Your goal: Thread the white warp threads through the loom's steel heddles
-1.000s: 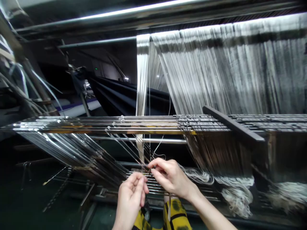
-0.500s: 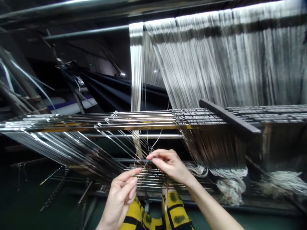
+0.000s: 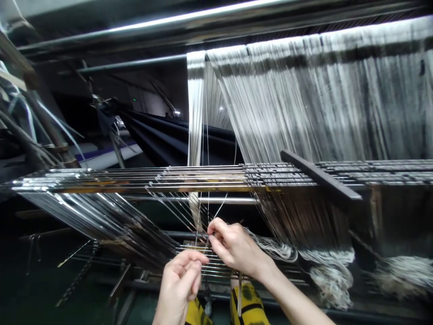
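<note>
My right hand (image 3: 233, 247) pinches a fine pale thread between thumb and fingertips, among the thin metal rods (image 3: 209, 262) of a loom. Just below it, my left hand (image 3: 177, 284) is curled, its fingertips close to the same rods; whether it holds a strand is too fine to see. White warp threads (image 3: 287, 104) hang in a wide sheet behind the hands. A narrow band of warp (image 3: 195, 113) drops toward the rods. Yellow patterned trousers (image 3: 248, 304) show below my hands.
A long bank of metal bars (image 3: 135, 179) crosses the view, with a black bar (image 3: 320, 174) lying across it at the right. Loose white yarn bunches (image 3: 329, 275) hang at lower right. Dark cloth rolls (image 3: 158, 135) stretch away behind.
My left hand has gone from extended fingers to a curled pinch, closer to my right hand. My right hand stays at the rods. The view has shifted slightly.
</note>
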Available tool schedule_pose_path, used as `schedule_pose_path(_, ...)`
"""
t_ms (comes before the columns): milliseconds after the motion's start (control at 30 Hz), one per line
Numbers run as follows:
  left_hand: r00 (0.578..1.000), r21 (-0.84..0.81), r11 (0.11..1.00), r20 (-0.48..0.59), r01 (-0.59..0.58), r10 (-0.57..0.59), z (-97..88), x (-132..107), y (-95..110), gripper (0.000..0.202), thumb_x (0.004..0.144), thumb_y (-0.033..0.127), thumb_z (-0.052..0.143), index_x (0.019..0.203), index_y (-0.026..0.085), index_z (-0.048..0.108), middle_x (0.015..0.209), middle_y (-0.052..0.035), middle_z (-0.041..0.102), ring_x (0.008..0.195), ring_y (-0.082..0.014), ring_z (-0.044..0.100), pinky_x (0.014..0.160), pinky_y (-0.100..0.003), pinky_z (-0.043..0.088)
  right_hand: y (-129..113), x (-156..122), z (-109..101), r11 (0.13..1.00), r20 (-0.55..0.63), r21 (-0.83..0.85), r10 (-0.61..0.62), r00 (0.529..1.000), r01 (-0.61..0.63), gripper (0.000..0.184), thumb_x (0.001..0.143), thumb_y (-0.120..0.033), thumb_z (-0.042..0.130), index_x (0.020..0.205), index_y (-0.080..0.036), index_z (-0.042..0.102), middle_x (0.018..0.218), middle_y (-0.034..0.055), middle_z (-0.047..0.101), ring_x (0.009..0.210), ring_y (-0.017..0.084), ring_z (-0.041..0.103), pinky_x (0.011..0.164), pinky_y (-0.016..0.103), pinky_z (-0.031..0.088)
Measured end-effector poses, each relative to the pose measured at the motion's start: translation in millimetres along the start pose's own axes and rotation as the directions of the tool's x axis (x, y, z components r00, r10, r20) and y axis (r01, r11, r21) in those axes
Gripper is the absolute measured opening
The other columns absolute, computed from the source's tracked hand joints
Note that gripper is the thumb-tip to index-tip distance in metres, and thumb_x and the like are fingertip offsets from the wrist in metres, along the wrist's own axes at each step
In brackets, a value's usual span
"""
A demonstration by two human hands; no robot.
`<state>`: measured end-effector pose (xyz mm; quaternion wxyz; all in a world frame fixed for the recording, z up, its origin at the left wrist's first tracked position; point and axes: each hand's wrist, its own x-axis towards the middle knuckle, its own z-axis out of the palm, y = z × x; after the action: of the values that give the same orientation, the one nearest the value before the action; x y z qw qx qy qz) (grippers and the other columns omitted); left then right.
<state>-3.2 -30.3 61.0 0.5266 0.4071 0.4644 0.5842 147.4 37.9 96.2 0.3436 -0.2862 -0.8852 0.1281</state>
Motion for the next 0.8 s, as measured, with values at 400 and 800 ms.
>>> schedule_pose_path(400, 0.923, 0.424, 0.861, -0.127, -0.282, 0.364, 10.6, -10.3, -12.9, 0.025, 0.075, 0.038, 0.057, 0.084, 0.017, 0.069, 0.044, 0.0033, 0.046, 0.042, -0.0096, 0.041, 0.047, -0.022, 0.033, -3.9, -5.5, 2.0, 0.999, 0.018, 0.032, 0.010, 1.000, -0.010, 0.006, 0.083, -0.013, 0.044, 0.084, -0.018, 0.048, 0.052, -0.0050, 0.049, 0.044, 0.010, 0.044, 0.047, 0.020, 0.032)
schedule_pose_path(800, 0.987, 0.405, 0.905, -0.035, -0.129, 0.156, 11.5, -4.0, -8.3, 0.031, 0.082, 0.040, 0.047, 0.085, 0.012, 0.061, 0.038, 0.0064, 0.042, 0.038, -0.0084, 0.038, 0.044, -0.020, 0.030, 9.3, -16.8, 3.1, 0.950, -0.284, 0.188, -0.189, 0.940, 0.248, 0.019, 0.084, -0.013, 0.046, 0.100, -0.016, 0.056, 0.068, 0.0021, 0.062, 0.046, 0.009, 0.047, 0.044, 0.021, 0.034)
